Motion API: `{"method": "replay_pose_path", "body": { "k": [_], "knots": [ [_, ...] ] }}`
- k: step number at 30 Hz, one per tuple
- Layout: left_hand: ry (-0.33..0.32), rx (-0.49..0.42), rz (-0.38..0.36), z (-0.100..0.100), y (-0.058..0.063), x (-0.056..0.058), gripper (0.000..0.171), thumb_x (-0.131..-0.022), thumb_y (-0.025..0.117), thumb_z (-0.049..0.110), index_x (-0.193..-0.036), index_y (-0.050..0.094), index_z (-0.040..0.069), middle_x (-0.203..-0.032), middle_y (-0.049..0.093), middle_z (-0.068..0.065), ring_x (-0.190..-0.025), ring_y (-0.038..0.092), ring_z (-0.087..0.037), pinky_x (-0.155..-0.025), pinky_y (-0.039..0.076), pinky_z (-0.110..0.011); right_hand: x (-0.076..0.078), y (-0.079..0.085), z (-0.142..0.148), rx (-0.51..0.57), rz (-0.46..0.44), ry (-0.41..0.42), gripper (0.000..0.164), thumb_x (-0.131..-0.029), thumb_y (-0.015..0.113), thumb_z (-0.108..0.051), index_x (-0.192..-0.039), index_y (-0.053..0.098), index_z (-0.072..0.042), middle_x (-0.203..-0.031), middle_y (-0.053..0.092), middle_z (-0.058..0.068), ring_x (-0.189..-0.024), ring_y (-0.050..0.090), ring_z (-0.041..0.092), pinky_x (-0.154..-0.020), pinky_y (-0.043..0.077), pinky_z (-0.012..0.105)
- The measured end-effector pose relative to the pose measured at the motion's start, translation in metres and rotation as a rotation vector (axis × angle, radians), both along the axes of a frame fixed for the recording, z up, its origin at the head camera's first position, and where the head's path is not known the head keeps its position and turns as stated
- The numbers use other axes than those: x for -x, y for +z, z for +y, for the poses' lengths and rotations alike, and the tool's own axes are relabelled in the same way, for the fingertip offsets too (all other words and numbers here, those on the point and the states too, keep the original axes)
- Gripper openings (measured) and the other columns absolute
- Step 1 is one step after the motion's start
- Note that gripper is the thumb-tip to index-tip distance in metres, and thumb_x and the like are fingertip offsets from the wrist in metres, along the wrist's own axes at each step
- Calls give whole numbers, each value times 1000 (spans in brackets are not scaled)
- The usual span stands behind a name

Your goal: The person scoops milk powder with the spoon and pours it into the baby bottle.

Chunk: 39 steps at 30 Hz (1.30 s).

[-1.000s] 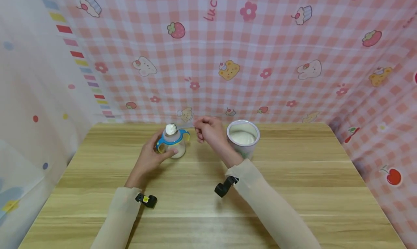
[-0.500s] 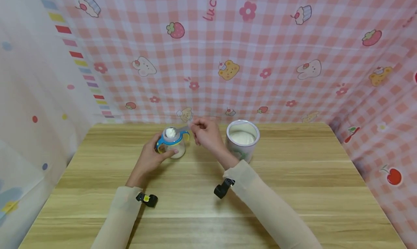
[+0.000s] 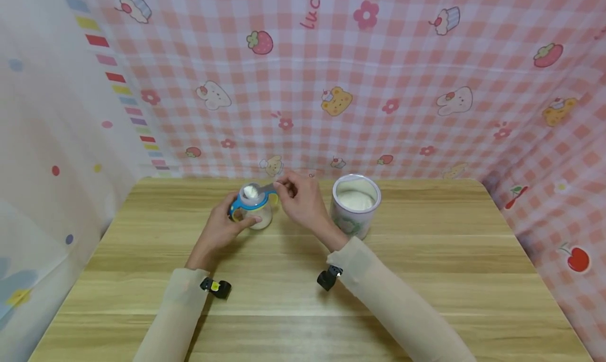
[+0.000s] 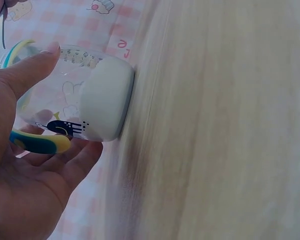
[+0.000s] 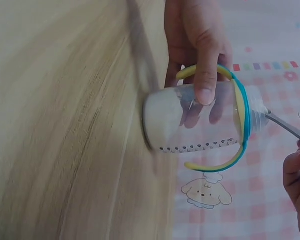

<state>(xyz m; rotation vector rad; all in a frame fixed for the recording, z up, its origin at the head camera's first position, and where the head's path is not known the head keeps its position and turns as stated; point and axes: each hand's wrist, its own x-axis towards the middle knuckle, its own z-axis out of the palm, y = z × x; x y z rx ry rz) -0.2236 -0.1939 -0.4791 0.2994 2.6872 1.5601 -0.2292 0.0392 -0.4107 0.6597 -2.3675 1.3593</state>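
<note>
Wall cloth [image 3: 407,51] is reading "luck" | bottle [image 5: 212,130] is standing upright on the tabletop [image 3: 284,320], its scale too small for reading | fingers [image 4: 85,162] of your left hand [image 3: 221,224] are gripping it | your right hand [image 3: 303,201] is pinching a spoon [image 5: 287,125] at its mouth | tub [image 3: 350,222] is standing beside your right wrist

Head view: from above, fwd/down over table [image 3: 303,320]; 2 wrist views: close-up, rolled sideways, both sharing bottle [image 5: 220,130].

Pink-and-white checked cloth [image 3: 303,78] fills the upper frame; a tan, wood-grained desk [image 3: 274,299] the lower. Left of centre, a clear bottle [image 3: 262,215] has blue-and-yellow handles [image 3: 233,207].
</note>
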Motion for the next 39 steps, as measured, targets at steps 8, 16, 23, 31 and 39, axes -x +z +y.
{"method": "replay_pose_path", "body": {
  "k": [8, 16, 23, 31, 39],
  "knots": [
    [0, 29, -4, 1, 3, -1, 77, -88, 83, 36, -150, 45, 11, -142, 60, -14, -134, 53, -34, -116, 41, -58, -1, -3, -2, -59, 242, 69, 10, -100, 64, -9, -98, 72, -2, -70, 65, 4, -56, 51, 8, -51, 42, 17],
    [-9, 32, -4, 0, 3, 0, 76, -89, 82, 35, -151, 45, 12, -144, 59, -14, -138, 51, -35, -118, 38, -60, -1, -3, -5, -84, 356, 118, 11, -100, 63, -6, -97, 73, -1, -81, 68, 6, -64, 53, 9, -55, 43, 14],
    [-15, 9, -1, 0, 2, 0, 73, -89, 82, 32, -149, 46, 13, -143, 60, -13, -138, 51, -33, -121, 35, -59, -4, -4, -4, -172, 428, 126, 9, -99, 65, -6, -99, 72, -1, -90, 69, 7, -72, 60, 11, -62, 50, 14],
    [-7, 0, -8, 0, 2, -1, 73, -87, 84, 34, -147, 48, 13, -142, 60, -13, -137, 51, -33, -121, 35, -58, -8, -3, -1, -321, 563, 145, 5, -98, 65, -4, -97, 69, -2, -81, 62, 4, -61, 54, 8, -54, 44, 13],
    [6, 5, -22, 0, 1, -1, 72, -88, 83, 36, -147, 48, 16, -138, 62, -12, -129, 54, -31, -115, 40, -55, -12, 1, 2, -484, 633, 166, 13, -96, 58, 3, -100, 67, -5, -85, 62, 4, -64, 55, 9, -56, 49, 16]
  ]
}}
